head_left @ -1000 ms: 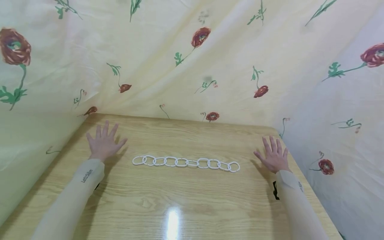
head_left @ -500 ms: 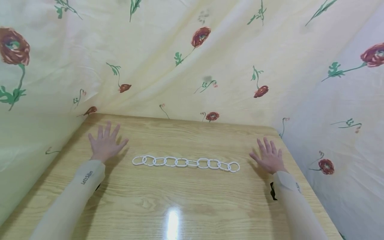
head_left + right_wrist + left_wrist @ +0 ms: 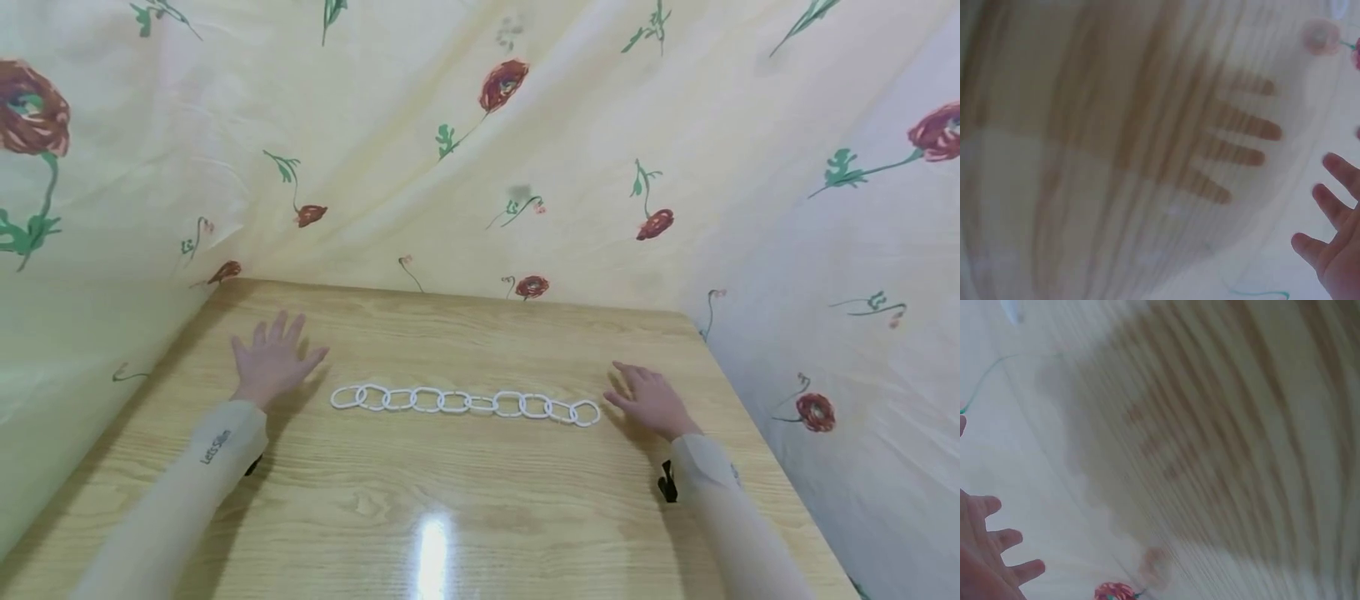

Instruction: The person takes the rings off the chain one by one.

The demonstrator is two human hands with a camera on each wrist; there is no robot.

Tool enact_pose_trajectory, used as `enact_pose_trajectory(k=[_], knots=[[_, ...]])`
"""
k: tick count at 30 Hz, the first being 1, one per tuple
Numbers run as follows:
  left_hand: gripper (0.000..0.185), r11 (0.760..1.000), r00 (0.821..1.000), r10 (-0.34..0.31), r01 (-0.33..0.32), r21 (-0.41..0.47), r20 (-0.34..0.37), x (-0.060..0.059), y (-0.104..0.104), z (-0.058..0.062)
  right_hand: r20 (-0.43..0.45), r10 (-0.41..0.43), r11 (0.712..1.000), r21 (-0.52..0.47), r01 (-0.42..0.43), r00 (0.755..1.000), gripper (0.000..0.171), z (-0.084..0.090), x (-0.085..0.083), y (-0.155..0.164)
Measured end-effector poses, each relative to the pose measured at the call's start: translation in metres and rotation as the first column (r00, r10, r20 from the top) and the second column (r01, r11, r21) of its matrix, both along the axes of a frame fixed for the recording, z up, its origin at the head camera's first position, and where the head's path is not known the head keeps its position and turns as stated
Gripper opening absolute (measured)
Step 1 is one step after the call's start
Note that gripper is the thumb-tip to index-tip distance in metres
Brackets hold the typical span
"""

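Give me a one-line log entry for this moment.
left hand: open, flat, left of white chain | right hand: open, near chain's right end, not touching | chain: straight on wooden table

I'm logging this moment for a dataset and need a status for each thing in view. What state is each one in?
chain of white rings: linked, laid out in a straight row on the table, untouched.
left hand: open, fingers spread, beside the chain's left end, holding nothing.
right hand: open, close to the chain's right end, holding nothing.
wooden table: bare apart from the chain and hands.
flowered cloth: draped behind and at the sides.
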State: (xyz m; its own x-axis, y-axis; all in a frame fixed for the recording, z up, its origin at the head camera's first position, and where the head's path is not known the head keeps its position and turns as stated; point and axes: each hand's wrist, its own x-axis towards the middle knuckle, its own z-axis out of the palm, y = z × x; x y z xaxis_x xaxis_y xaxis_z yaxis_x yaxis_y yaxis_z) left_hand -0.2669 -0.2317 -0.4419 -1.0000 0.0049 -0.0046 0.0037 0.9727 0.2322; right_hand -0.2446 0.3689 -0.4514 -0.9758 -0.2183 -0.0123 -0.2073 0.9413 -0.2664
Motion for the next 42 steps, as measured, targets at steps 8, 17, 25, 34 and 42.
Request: enact_pose_trajectory(k=[8,17,25,34,42], knots=[[0.087,0.99,0.999,0.014,-0.006,0.143,-0.05,0.005,0.02,0.008,0.059,0.037,0.996,-0.084,-0.032,0.998,0.051,0.011,0.005,-0.022],[0.08,0.976,0.997,-0.023,0.039,0.212,-0.078,0.014,0.05,0.017,0.043,0.089,0.995,-0.05,-0.087,0.995,0.03,0.017,0.009,-0.039],[0.075,0.956,0.988,-0.1,0.129,0.263,-0.121,0.02,0.083,0.017,0.038,0.068,0.998,-0.001,-0.068,0.997,0.025,0.014,0.01,-0.042],[0.067,0.921,0.979,-0.141,0.183,0.344,-0.144,0.029,0.11,0.014,0.008,0.091,0.996,0.017,-0.091,0.996,0.023,0.01,0.009,-0.044],[0.055,0.897,0.982,-0.162,0.187,0.4,-0.097,0.038,0.131,0.016,0.025,0.077,0.995,0.06,-0.079,0.997,0.015,0.008,0.005,-0.047]])
